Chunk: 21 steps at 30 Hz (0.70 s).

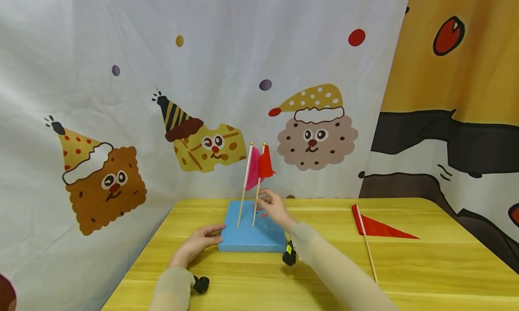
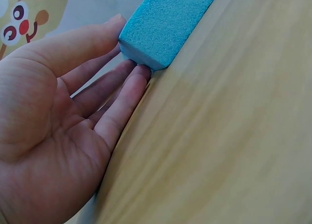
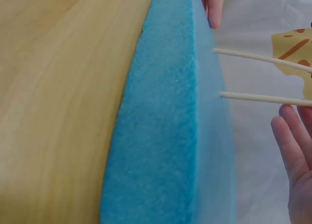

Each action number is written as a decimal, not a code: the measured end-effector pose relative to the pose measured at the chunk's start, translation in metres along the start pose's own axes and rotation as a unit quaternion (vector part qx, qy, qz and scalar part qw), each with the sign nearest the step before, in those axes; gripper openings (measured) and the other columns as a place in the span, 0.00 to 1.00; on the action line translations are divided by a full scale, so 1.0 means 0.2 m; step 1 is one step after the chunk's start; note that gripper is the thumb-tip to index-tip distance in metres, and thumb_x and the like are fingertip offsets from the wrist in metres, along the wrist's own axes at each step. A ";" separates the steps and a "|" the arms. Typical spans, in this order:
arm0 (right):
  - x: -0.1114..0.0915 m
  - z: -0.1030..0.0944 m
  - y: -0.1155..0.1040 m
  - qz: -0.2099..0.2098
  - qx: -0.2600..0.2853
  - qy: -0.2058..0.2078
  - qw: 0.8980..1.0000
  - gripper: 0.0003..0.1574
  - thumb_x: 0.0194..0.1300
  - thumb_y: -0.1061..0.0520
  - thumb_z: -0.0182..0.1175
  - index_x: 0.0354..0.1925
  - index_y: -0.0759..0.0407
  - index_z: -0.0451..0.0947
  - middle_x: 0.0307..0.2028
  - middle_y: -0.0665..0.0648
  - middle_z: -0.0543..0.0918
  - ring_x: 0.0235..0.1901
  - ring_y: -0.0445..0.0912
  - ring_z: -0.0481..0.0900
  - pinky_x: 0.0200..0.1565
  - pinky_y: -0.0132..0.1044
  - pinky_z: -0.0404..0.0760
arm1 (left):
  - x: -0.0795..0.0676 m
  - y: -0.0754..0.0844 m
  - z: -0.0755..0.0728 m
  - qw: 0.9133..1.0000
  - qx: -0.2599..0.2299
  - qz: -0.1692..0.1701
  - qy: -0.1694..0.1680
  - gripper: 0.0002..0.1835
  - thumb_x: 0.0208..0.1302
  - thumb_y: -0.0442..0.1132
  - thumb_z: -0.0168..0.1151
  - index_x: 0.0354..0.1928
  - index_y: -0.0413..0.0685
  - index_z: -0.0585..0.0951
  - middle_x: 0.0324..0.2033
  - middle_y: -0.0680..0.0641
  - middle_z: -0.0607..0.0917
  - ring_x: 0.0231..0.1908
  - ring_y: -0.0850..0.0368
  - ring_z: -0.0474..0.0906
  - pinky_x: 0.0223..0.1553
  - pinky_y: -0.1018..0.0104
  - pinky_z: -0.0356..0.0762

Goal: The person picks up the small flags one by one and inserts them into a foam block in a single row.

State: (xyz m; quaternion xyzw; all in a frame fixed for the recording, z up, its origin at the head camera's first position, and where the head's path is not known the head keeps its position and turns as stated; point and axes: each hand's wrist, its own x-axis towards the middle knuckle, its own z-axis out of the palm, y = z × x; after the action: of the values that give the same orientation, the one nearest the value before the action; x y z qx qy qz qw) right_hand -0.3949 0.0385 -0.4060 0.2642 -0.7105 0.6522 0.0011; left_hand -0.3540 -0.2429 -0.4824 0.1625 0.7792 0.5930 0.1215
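A blue foam block (image 1: pixel 251 239) lies on the table, with two small flags on thin sticks standing in it. One is a pink flag (image 1: pixel 252 169); to its right is a red flag (image 1: pixel 265 163). My left hand (image 1: pixel 198 243) rests at the block's left side, its fingers fairly straight and fingertips against the corner in the left wrist view. My right hand (image 1: pixel 273 207) is beside the red flag's stick (image 3: pixel 263 98), fingers spread and loosely bent, fingertips right at the stick without closing round it. The red cloth hangs above this hand.
Another flag, a red triangular pennant (image 1: pixel 385 227) on a stick, lies on the right side of the wooden table (image 1: pixel 324 212). A printed cloth curtain (image 1: pixel 227 54) hangs behind the table. Several small holes show in the block's top.
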 end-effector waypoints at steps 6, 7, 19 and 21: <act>0.00 -0.02 0.07 0.006 -0.004 0.015 1.000 0.13 0.63 0.61 0.51 0.46 0.65 0.71 0.37 0.69 0.79 0.35 0.65 0.76 0.32 0.55 0.77 | 0.00 -0.01 0.00 1.000 -0.002 0.005 -0.001 0.28 0.59 0.42 0.57 0.62 0.49 0.65 0.60 0.42 0.63 0.56 0.44 0.64 0.55 0.50 0.62; 0.00 -0.03 0.09 0.008 -0.006 0.020 1.000 0.13 0.63 0.60 0.52 0.46 0.64 0.72 0.37 0.68 0.79 0.35 0.64 0.77 0.32 0.54 0.78 | 0.00 -0.01 0.00 1.000 -0.001 0.004 -0.001 0.28 0.59 0.42 0.58 0.62 0.49 0.65 0.60 0.42 0.63 0.56 0.44 0.63 0.55 0.50 0.62; -0.06 -0.15 0.13 -0.004 -0.007 0.012 1.000 0.17 0.63 0.58 0.52 0.49 0.65 0.70 0.36 0.65 0.80 0.35 0.65 0.77 0.31 0.55 0.77 | 0.00 0.00 0.00 1.000 0.009 0.005 0.001 0.28 0.59 0.43 0.58 0.62 0.49 0.65 0.60 0.43 0.64 0.58 0.43 0.61 0.55 0.50 0.61; -0.10 -0.19 0.07 0.002 -0.009 0.012 1.000 0.16 0.63 0.59 0.52 0.48 0.66 0.71 0.35 0.65 0.80 0.35 0.65 0.77 0.32 0.57 0.76 | 0.00 0.00 0.00 1.000 0.012 0.005 0.003 0.28 0.58 0.44 0.58 0.62 0.50 0.66 0.60 0.43 0.64 0.57 0.43 0.61 0.55 0.50 0.61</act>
State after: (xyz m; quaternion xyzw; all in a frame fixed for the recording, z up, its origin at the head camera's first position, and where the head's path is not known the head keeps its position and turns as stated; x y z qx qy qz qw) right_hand -0.3972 0.0813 -0.4207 0.2548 -0.7166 0.6492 0.0102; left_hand -0.3535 -0.2441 -0.4827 0.1657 0.7861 0.5844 0.1141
